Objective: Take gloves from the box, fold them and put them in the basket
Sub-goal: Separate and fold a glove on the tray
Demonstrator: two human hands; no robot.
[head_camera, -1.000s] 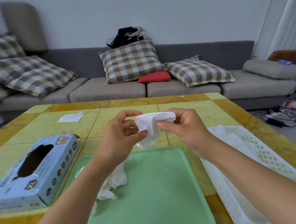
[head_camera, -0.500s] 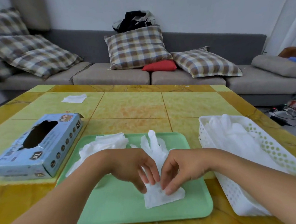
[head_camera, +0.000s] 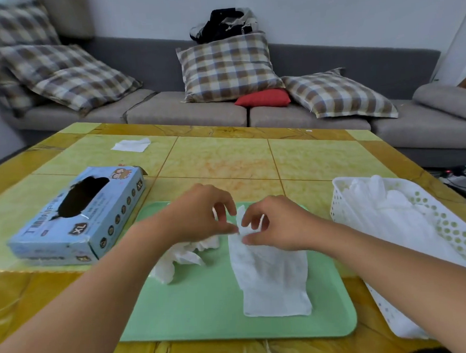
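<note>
Pinching glove point(head_camera: 269, 269) fingers, left hand point(head_camera: 201, 213), right hand point(head_camera: 277, 222), cuff toward wearer on tray point(head_camera: 206, 312)

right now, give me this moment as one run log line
step: folding | glove: flat on tray | left hand, right hand: pinching its far end | basket: holds gloves | box: open
</note>
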